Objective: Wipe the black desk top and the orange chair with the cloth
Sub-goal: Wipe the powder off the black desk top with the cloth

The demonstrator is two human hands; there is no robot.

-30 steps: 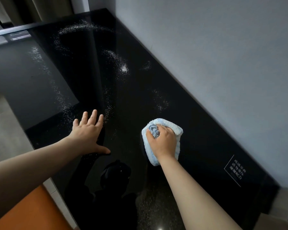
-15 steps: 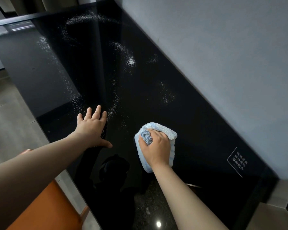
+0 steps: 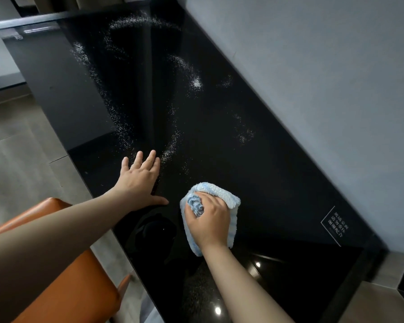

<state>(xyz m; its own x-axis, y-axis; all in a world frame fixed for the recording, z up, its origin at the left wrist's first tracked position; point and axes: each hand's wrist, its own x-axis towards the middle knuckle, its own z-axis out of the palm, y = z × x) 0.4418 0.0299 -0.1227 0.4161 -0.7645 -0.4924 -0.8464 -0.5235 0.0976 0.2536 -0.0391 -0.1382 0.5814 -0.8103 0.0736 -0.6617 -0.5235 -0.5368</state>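
Note:
The glossy black desk top [image 3: 254, 173] runs from the lower right to the upper left along a grey wall. White powder [image 3: 173, 141] lies on it in arcs and patches. My right hand [image 3: 209, 219] grips a bunched light blue cloth [image 3: 222, 192] and presses it on the desk near the front. My left hand [image 3: 140, 178] lies flat on the desk with fingers spread, just left of the cloth, its fingertips at the edge of the powder. The orange chair [image 3: 63, 290] stands at the lower left, partly hidden by my left forearm.
A grey wall [image 3: 313, 78] borders the desk's far side. A white printed label [image 3: 335, 224] sits on the desk at the right. Grey floor tiles [image 3: 21, 159] lie to the left of the desk's front edge.
My right hand slid the cloth toward me and slightly left on the desk. The view shifted, bringing more of the orange chair into sight. My left hand stayed flat on the desk.

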